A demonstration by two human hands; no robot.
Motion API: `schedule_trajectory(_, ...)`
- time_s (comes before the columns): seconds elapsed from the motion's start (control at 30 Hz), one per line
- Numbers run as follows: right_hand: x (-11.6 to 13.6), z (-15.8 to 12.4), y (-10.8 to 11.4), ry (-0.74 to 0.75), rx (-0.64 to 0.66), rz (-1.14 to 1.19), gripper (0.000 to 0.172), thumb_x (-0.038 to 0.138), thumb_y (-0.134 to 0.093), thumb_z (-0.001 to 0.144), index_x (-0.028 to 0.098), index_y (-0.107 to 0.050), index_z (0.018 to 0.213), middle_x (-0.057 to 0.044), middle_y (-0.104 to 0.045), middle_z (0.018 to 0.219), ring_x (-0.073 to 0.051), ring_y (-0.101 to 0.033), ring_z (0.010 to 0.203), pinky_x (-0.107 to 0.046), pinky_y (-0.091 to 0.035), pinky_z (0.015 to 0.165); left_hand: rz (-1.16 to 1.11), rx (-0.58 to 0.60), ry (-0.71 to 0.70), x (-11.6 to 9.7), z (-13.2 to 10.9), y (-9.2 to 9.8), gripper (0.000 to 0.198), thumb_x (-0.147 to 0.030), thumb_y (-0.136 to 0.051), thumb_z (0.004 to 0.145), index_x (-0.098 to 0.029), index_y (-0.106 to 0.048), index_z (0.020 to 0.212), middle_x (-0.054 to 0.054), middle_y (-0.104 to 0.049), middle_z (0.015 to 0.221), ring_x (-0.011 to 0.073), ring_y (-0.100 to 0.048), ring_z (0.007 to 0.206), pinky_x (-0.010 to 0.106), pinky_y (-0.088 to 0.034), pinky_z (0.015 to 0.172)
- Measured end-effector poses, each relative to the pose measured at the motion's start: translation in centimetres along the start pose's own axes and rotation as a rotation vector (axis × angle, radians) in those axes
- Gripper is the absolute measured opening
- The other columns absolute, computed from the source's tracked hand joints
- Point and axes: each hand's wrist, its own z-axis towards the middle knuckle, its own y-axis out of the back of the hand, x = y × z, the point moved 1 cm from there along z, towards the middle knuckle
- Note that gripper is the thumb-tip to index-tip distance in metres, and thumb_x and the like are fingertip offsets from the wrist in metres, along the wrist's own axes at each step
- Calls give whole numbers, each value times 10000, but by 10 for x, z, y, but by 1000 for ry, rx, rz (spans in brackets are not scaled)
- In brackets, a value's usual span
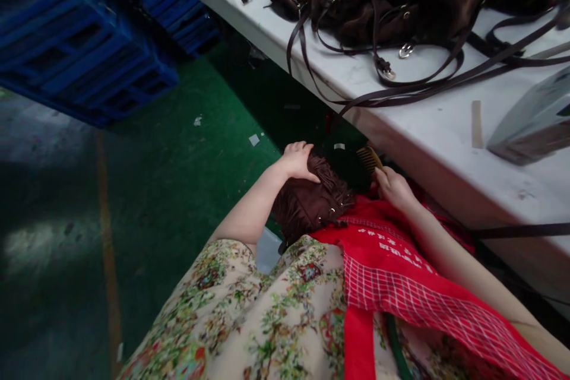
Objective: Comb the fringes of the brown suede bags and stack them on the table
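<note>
A dark brown fringed bag (307, 205) with metal eyelets rests on my lap, against the red apron (369, 231). My left hand (299, 161) grips its far edge, the thumb lying over the near side and the fingers on the outer side. To the right, my right hand (395, 187) is closed round the handle of a yellowish comb (369, 159). The comb's teeth point left, apart from the bag.
A white table (338, 74) runs along the right, with brown bags (356, 6) heaped on it. Their straps (401, 95) trail over its edge. Blue pallets (89, 41) are stacked at upper left. Paper scraps (253, 140) lie on the green floor (187, 160).
</note>
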Motion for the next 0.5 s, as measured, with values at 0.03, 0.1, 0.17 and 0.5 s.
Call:
schedule_trajectory(0.03,5,-2,4,-6,-23,51,413,531,-284,943,204,-485,789,-32,-644,656,-135,-535,489,-258,-392,537,17,11,66,11,5,3,761,-235,-910,178,-153,-668,895,116,-648,961,361,-485,1132,339,-340,943)
schedule_trajectory(0.1,15,-6,15,-15,-82,124,427,550,-277,940,209,-470,770,-14,-618,604,-123,-502,438,-255,-388,503,27,75,151,26,10,8,554,-247,-905,234,-167,-663,725,53,-621,711,314,-570,941,312,-381,839)
schedule_trajectory(0.17,30,-15,29,11,-154,151,425,558,-293,938,216,-474,762,-1,-586,555,-124,-491,428,-256,-382,485,35,87,175,30,9,17,379,-324,-881,379,-173,-651,640,18,-577,597,247,-581,764,291,-396,741)
schedule_trajectory(0.5,160,-59,42,653,69,-125,329,439,-336,965,221,-558,859,-42,-610,710,-151,-566,619,-261,-377,557,-523,-274,226,-34,-3,88,450,-412,-802,583,-121,-662,897,57,-697,828,167,-632,682,314,-493,711)
